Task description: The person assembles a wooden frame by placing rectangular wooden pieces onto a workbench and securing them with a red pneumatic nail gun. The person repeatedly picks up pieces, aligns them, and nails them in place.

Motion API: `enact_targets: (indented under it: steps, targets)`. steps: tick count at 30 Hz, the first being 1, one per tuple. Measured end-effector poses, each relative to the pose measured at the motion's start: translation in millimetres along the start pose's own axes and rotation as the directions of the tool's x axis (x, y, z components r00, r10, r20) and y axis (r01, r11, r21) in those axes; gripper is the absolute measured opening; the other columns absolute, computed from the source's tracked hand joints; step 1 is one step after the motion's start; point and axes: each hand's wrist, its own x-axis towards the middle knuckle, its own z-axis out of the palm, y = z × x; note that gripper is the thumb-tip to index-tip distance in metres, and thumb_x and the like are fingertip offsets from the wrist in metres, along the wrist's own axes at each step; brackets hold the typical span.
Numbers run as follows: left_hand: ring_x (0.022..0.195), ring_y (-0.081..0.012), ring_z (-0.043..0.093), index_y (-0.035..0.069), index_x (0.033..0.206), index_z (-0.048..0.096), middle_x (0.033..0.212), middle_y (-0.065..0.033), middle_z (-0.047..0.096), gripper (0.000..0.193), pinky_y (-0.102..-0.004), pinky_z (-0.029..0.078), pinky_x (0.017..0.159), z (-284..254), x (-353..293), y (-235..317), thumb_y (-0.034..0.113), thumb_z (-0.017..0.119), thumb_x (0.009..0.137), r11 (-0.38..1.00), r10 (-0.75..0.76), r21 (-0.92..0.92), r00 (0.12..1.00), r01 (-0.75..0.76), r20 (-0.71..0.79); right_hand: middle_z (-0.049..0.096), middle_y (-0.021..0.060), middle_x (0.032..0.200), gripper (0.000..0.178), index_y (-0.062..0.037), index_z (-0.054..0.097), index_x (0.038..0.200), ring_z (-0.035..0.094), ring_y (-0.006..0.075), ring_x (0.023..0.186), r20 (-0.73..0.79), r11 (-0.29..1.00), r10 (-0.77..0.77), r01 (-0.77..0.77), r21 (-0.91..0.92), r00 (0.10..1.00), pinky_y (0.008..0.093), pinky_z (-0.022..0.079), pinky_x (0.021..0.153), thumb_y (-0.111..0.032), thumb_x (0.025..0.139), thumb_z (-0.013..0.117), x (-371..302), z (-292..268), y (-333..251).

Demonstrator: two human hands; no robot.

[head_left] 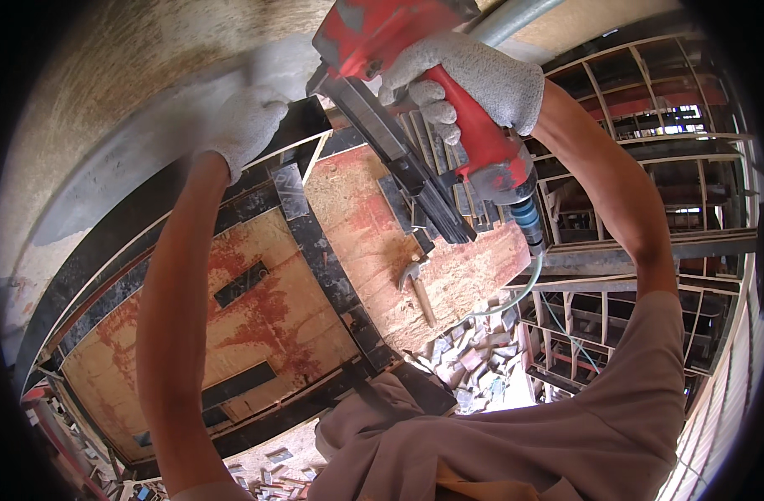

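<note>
My right hand (469, 75), in a pale knit glove, is wrapped round the grip of a red nail gun (474, 125). The gun's dark magazine (398, 150) slants down toward the middle of the view, and its nose end is at the upper left of the body. A pale air hose (528, 288) runs from the blue fitting at the base of its grip. My left hand (248, 125), gloved too, is raised beside a pale curved surface (148, 150). Motion smears its fingers, so I cannot make out whether they hold anything.
A claw hammer (421, 292) lies on a reddish-stained wooden board (365, 217). Dark-edged wooden panels (273, 326) spread below my left arm. Dark wood strips (436, 138) lie behind the magazine. Offcuts (482, 351) are heaped near my body. Timber-framed racks (641, 167) stand at the right.
</note>
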Motion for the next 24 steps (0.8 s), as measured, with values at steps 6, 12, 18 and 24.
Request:
enact_targets:
  steps: [6, 12, 18, 24]
  targets:
    - [0.074, -0.0228, 0.067, 0.001, 0.106, 0.073, 0.081, -0.0144, 0.070, 0.027, -0.0363, 0.052, 0.072, 1, 2, 8, 0.022, 0.063, 0.091, 0.998, 0.003, 0.064, 1.000, -0.004, 0.023, 0.048, 0.0006, 0.064, 0.025, 0.0022, 0.069, 0.098, 0.048, 0.0116, 0.051, 0.003, 0.999, -0.044, 0.044, -0.005, 0.999, 0.0296, 0.046, 0.048, -0.020, 0.096, 0.057, 5, -1, 14]
    - [0.090, -0.0309, 0.071, 0.004, 0.106, 0.073, 0.096, -0.0174, 0.074, 0.028, -0.0393, 0.053, 0.082, 0, 1, 1, 0.025, 0.063, 0.091, 0.996, -0.020, 0.087, 1.000, 0.021, -0.013, 0.039, -0.0050, 0.054, 0.030, 0.0047, 0.066, 0.114, 0.045, 0.0082, 0.041, -0.016, 0.985, -0.070, 0.067, -0.162, 0.997, 0.0269, 0.047, 0.041, -0.019, 0.100, 0.053, -16, -10, 12]
    - [0.089, -0.0350, 0.067, 0.009, 0.096, 0.069, 0.098, -0.0127, 0.071, 0.010, -0.0397, 0.054, 0.078, 6, -45, -5, 0.017, 0.067, 0.091, 0.913, 0.380, 0.347, 0.763, -0.217, -0.523, 0.043, -0.0090, 0.056, 0.026, -0.0090, 0.067, 0.116, 0.041, 0.0058, 0.042, -0.231, 0.954, 0.258, -0.210, 0.212, 0.938, 0.0247, 0.036, 0.042, -0.021, 0.093, 0.064, -94, 10, 117]
    - [0.104, -0.0331, 0.064, 0.008, 0.110, 0.068, 0.112, -0.0101, 0.069, 0.017, -0.0431, 0.051, 0.092, 83, -287, -58, 0.010, 0.063, 0.094, 0.901, 0.151, 0.433, 0.902, 0.043, -0.404, 0.058, -0.0047, 0.069, 0.028, -0.0110, 0.072, 0.110, 0.052, 0.0067, 0.054, -0.405, 0.863, 0.469, -0.308, 0.401, 0.785, 0.0248, 0.042, 0.049, -0.019, 0.083, 0.074, -198, 50, 406]
